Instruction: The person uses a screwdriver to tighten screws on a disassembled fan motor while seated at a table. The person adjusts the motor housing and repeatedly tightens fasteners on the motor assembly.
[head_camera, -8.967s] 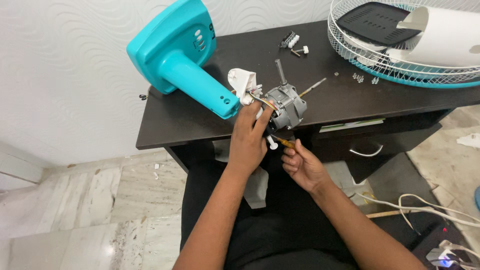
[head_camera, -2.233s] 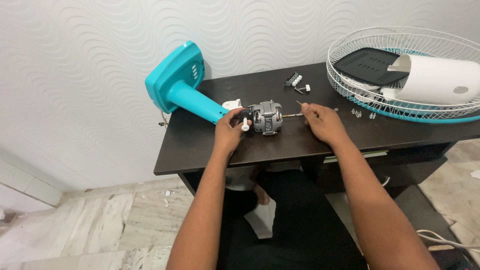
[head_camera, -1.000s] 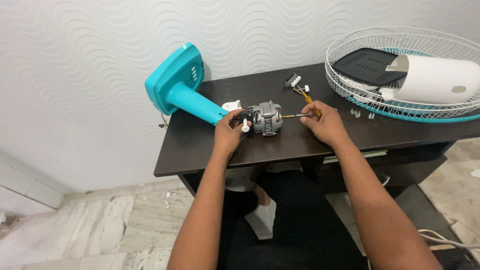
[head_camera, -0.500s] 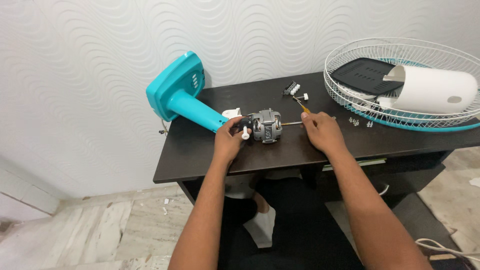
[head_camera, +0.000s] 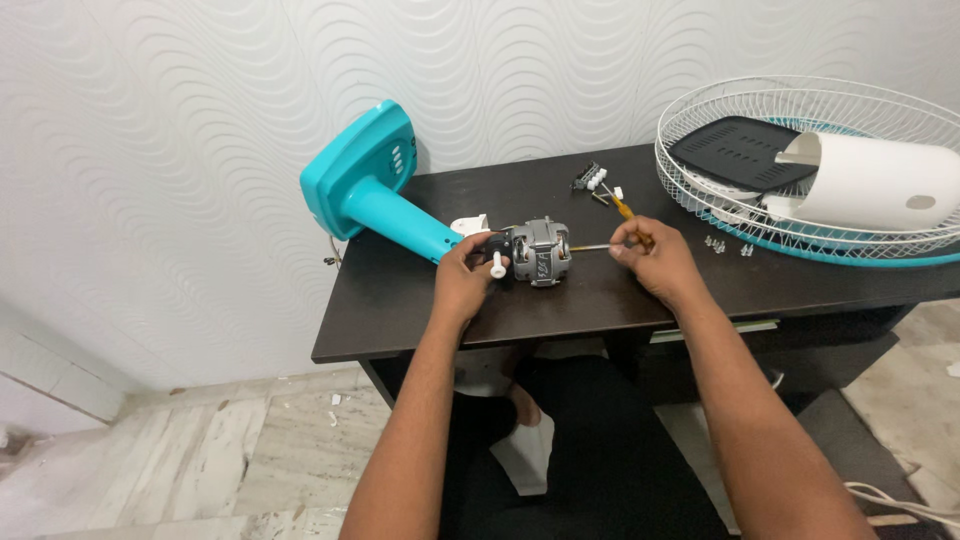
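Note:
A grey fan motor (head_camera: 541, 252) lies on the dark table (head_camera: 620, 290), joined to the teal fan stand (head_camera: 375, 200) lying on its side. My left hand (head_camera: 468, 275) grips the motor's rear end, near a white knob (head_camera: 496, 264). My right hand (head_camera: 652, 262) holds a yellow-handled screwdriver (head_camera: 622, 208) and pinches the tip of the motor's thin metal shaft (head_camera: 590, 247).
A white wire fan guard (head_camera: 800, 170) rests at the table's right end, holding a black cover (head_camera: 742, 152) and a white housing (head_camera: 872, 182). Small screws (head_camera: 728, 244) and small parts (head_camera: 592, 180) lie nearby. The wall stands right behind the table.
The motor went from being held over my lap to lying on the table. In the last second my right hand stayed at the shaft tip, the screwdriver in it.

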